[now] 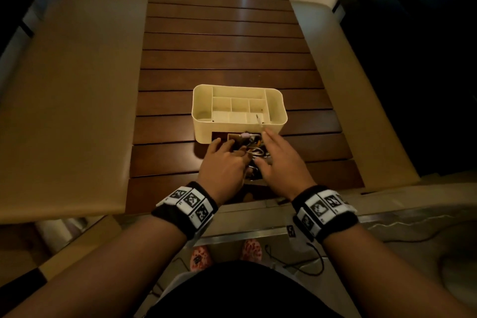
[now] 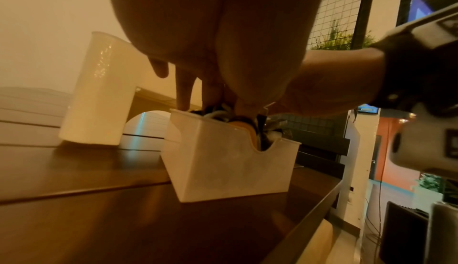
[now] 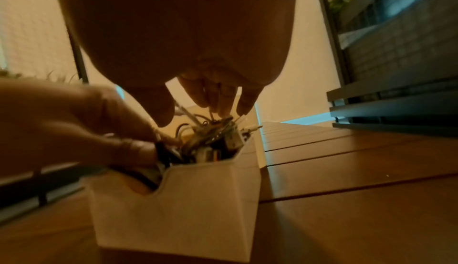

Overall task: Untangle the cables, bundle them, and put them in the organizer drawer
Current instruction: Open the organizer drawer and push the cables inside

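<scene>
Dim warm light, glare streak on tabletop (image 1: 242, 8), blurred wrist views

One cream organizer (image 1: 238, 111) with seven open compartments on top. One drawer (image 2: 230, 162), pulled out of it. Cables (image 3: 210, 137) heaped inside, too tangled for a count. One loose white cable end (image 1: 259, 119) in a top compartment. Two hands: left hand (image 1: 223, 166), right hand (image 1: 280, 162). Two marker wristbands (image 1: 189, 204). One slatted worktop (image 1: 224, 41).

Both hands (image 3: 213, 91) press cables (image 3: 210, 137) (a tangled heap) into the drawer (image 3: 178, 205).
</scene>
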A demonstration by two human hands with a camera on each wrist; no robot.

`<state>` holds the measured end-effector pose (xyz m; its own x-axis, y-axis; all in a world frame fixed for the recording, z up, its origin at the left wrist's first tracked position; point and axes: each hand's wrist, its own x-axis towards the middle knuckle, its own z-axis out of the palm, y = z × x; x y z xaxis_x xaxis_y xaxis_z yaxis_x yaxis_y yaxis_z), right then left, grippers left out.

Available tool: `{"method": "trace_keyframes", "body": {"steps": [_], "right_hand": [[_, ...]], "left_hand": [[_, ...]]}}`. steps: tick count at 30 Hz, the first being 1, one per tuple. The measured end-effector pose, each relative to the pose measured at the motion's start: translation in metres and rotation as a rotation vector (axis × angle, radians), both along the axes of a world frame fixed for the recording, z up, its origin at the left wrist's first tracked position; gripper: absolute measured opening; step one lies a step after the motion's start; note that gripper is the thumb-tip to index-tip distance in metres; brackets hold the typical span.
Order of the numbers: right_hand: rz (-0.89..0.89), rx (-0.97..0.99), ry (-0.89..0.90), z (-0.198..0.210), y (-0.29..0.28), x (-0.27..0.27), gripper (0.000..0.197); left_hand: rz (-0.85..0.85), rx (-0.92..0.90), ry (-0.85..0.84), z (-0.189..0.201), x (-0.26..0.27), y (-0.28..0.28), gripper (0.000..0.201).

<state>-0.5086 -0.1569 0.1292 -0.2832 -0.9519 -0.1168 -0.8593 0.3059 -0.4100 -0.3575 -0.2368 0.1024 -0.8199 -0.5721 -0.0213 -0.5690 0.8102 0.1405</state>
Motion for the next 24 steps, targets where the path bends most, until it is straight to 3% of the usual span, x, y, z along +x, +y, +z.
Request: {"method": "trace_keyframes", "body": {"steps": [3,6,10,13,16,19,24], "right_hand": [[0.104,0.004,0.08,-0.012,-0.008,0.004,0.065],[0.212,-0.029,0.171,-0.018,-0.005,0.0,0.051],[0.281,-0.002,0.252,-0.016,-0.003,0.006,0.055],[0.273,0.007,0.255,-0.02,-0.002,0.013,0.054],[0.267,0.039,0.285,-0.024,-0.004,0.017,0.054],[0.29,0.09,0.334,-0.023,-0.006,0.016,0.068],[0.335,0.156,0.251,-0.016,-0.007,0.009,0.08]], "left_hand": [[0.008,-0.034,0.017,0.0,0.005,0.001,0.035],[0.016,-0.031,0.032,-0.004,0.009,0.008,0.047],[0.042,-0.008,0.044,0.0,0.021,0.018,0.054],[0.071,-0.035,0.185,0.009,0.032,0.021,0.05],[0.055,-0.031,0.274,0.019,0.03,0.018,0.069],[-0.02,0.023,0.07,0.016,0.016,0.011,0.09],[-0.112,0.164,-0.159,-0.002,0.012,-0.002,0.089]]}}
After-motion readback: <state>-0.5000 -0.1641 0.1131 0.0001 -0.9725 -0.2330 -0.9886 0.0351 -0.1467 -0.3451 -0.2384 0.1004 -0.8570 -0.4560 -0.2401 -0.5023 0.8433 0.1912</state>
